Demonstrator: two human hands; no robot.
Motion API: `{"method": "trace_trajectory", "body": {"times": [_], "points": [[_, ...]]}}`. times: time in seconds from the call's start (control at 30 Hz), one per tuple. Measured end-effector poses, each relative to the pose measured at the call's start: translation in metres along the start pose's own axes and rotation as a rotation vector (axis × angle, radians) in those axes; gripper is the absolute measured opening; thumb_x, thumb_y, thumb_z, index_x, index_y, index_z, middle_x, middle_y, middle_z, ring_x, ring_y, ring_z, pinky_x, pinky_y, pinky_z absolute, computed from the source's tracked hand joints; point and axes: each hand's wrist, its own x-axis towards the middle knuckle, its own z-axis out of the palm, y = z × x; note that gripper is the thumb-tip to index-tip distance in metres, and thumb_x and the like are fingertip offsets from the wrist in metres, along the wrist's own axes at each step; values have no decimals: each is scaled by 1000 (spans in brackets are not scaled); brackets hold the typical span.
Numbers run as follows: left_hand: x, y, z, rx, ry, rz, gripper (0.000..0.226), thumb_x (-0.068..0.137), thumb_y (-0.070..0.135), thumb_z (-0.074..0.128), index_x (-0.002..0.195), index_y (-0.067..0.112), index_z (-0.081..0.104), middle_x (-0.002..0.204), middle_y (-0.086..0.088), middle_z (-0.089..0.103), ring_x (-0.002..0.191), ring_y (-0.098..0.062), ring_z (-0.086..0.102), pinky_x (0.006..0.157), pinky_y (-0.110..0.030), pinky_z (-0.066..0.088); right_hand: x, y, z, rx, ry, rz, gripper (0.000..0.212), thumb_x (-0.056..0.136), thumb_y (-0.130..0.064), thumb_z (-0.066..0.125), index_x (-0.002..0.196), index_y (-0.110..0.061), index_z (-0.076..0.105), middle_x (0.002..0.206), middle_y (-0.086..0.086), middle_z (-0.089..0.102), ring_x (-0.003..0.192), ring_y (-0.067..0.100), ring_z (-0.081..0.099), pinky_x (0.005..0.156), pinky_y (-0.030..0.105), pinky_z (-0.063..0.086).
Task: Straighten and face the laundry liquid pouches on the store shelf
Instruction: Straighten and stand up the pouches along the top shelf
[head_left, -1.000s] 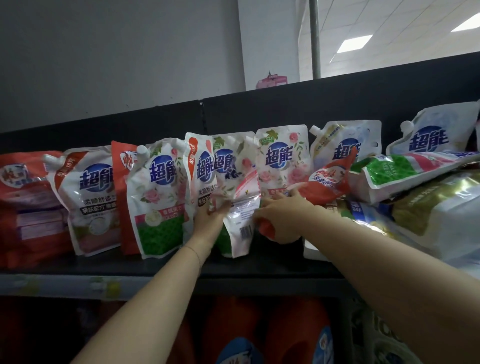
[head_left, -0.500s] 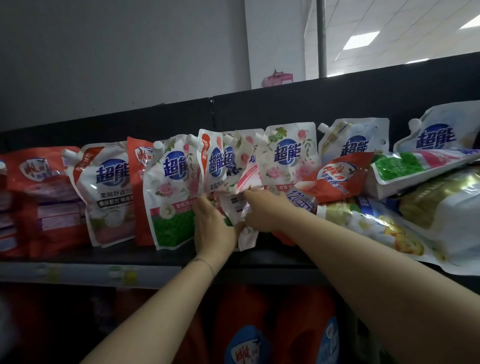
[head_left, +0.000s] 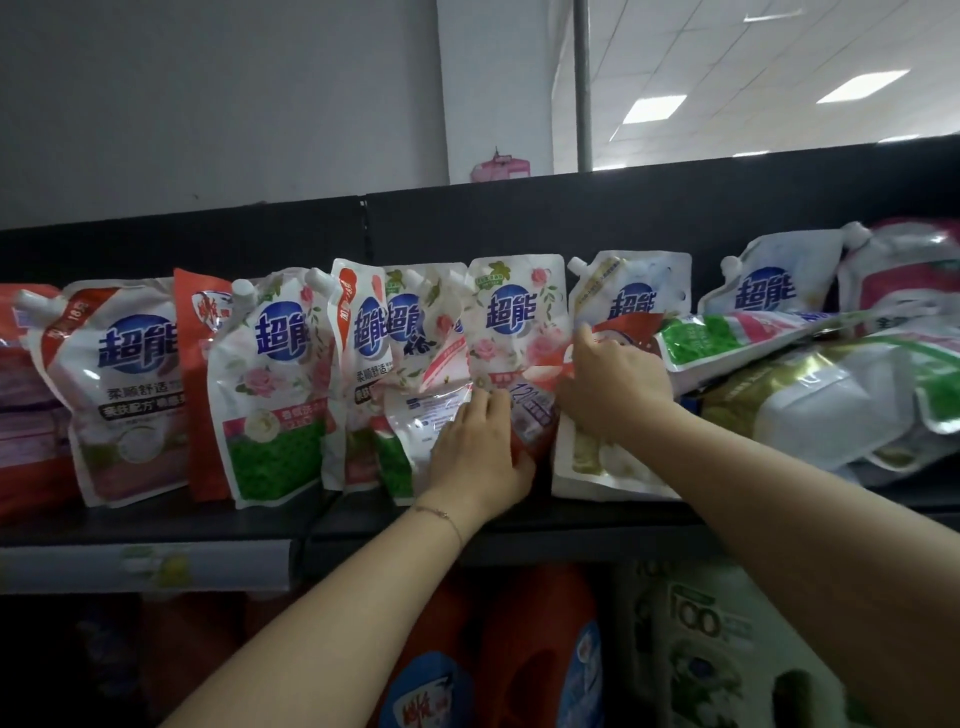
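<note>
White and red laundry liquid pouches stand in a row on a dark shelf. A red pouch with a "120" label leans across the front of them. My right hand grips its upper part, with the index finger raised. My left hand holds its lower end, and the fingers lie over a bent white pouch. Behind them stands an upright rose-print pouch. Another rose pouch with a green base and a white one stand further left.
At the right, several pouches lie flat in a heap, among them a green-and-white one and a gold-and-white one. A black back panel rises behind the shelf. Red detergent bottles stand on the shelf below.
My left hand has moved right from the bent white pouch to the lower end of the red pouch. My right hand has risen along the red pouch, which now leans more upright.
</note>
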Motion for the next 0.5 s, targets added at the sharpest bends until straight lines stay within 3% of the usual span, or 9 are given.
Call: {"method": "trace_trajectory", "body": {"times": [0.1, 0.27, 0.37, 0.5], "points": [[9, 6, 4, -63, -84, -103, 56, 74, 46, 57, 122, 21, 39, 122, -2, 46, 120, -24, 43, 93, -41, 45, -7, 13, -3, 1, -84, 135, 35, 90, -17, 42, 124, -11, 35, 106, 13, 62, 90, 32, 60, 65, 34, 37], [7, 7, -1, -28, -104, -132, 65, 75, 59, 59, 125, 22, 40, 123, -4, 48, 115, -29, 47, 92, -41, 46, -8, 1, -3, 161, -60, 168, 47, 87, -10, 47, 129, -17, 27, 93, 12, 60, 75, 29, 52, 61, 36, 38], [3, 0, -1, 53, -74, -115, 55, 83, 47, 62, 124, 17, 42, 118, -9, 58, 107, -34, 57, 84, -38, 47, -6, -16, -1, 235, -19, 143, 63, 83, -2, 49, 136, -24, 21, 81, 8, 56, 68, 28, 51, 56, 34, 38], [-3, -1, 1, 46, -61, -120, 42, 95, 39, 49, 125, 11, 40, 112, -11, 62, 103, -35, 61, 81, -38, 46, -4, -39, 6, 412, 5, 95, 72, 81, -1, 53, 138, -29, 19, 95, 13, 60, 76, 29, 55, 61, 36, 44]]}}
